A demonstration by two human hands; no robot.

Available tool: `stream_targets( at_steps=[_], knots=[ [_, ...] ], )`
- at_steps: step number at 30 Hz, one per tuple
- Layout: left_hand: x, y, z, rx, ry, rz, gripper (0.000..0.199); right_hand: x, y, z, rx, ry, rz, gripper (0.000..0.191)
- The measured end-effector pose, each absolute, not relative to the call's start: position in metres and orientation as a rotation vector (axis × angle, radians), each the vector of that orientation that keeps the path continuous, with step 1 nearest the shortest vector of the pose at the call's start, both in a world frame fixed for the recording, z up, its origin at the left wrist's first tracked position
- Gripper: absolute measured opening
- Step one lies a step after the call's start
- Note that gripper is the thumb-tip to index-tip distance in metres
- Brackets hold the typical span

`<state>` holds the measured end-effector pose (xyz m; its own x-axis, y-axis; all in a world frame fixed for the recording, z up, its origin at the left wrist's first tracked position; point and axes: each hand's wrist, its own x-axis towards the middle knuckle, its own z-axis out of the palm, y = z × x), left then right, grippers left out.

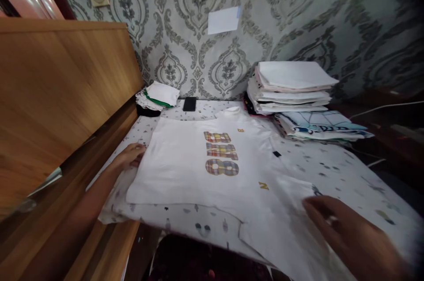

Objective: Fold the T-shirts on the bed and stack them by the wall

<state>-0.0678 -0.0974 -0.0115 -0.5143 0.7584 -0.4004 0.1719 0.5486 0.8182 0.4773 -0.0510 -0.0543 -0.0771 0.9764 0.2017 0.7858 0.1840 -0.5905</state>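
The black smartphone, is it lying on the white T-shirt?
No, the black smartphone lies on the patterned cloth, beyond the white T-shirt.

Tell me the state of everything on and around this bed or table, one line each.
White shirt: spread out, printed side up.
Small clothes pile: folded, stacked.
Tall clothes stack: folded, white piece on top.
Low clothes stack: folded.
Phone: lying flat, dark face up.
Patterned sheet: spread under the clothes.
Wall paper slip: slightly tilted.
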Motion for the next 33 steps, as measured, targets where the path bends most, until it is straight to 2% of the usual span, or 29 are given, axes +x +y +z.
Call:
stream_targets(
  at_steps=[4,8,11,16,21,26,29,33],
  knots=[
    [-0.069,-0.053,-0.011,0.822,2.103,0.904,0.028,0.417,-0.007,-0.037,-1.367,-2.25,0.341,0.033],
    [-0.068,-0.016,-0.018,0.925,2.286,0.837,0.02,0.377,0.035,-0.059,-1.111,-2.457,0.202,0.038],
    [-0.067,-0.003,-0.024,1.058,2.466,0.723,0.019,0.365,0.05,-0.078,-1.089,-2.502,0.081,0.042],
    [-0.064,-0.004,-0.026,1.3,2.666,0.414,0.03,0.368,0.047,-0.092,-1.158,-2.554,-0.046,0.05],
    [-0.043,-0.005,-0.028,1.58,2.774,0.204,0.044,0.366,0.049,-0.085,-1.211,-2.586,0.001,0.05],
    [-0.004,0.014,-0.052,2.225,2.296,0.183,0.056,0.333,0.064,-0.071,-1.215,-2.65,0.098,0.05],
    [-0.001,0.027,-0.066,2.235,2.151,0.149,0.064,0.32,0.08,-0.069,-1.175,-2.694,0.182,0.055],
    [-0.04,0.038,-0.073,2.053,2.372,0.056,0.07,0.334,0.108,-0.073,-1.343,-2.613,0.189,0.057]
  ],
)
